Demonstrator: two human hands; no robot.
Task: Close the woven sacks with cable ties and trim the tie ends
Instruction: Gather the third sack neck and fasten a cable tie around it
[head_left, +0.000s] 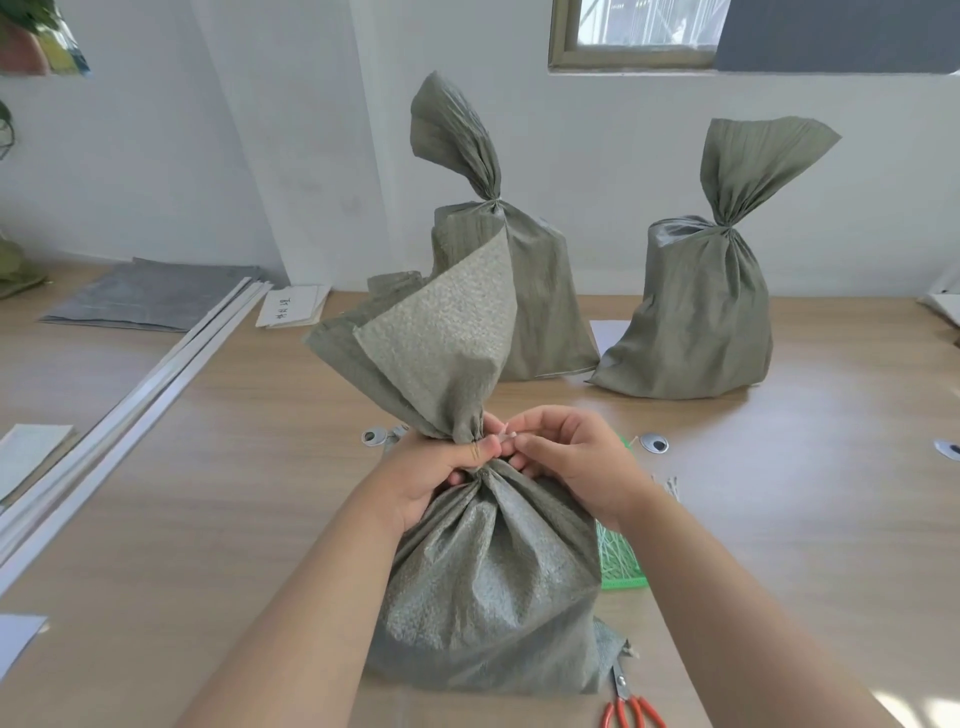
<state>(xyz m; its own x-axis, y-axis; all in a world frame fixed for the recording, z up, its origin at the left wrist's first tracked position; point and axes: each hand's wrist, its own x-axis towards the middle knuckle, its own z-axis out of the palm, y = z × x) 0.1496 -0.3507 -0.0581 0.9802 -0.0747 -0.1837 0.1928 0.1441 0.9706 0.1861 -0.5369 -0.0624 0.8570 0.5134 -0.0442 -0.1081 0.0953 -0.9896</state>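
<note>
Where fingers (540, 442) clutch sack (488, 571), tie (506, 435) pinched

Packing workroom, as we read it: long wood-grain worktable (260, 493) with cable grommets (654, 443), set against a bare white wall (156, 156); tied woven sacks (706, 312); stacked flat sacks (150, 299); red-handled scissors (631, 706); green basket (621, 561).

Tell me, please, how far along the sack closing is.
Done: the two far sacks stand with necks cinched. In hand: the left hand grips the near sack at its neck while the right hand pinches a white cable tie there. Remaining: tightening it, then trimming with the red-handled scissors.
</note>
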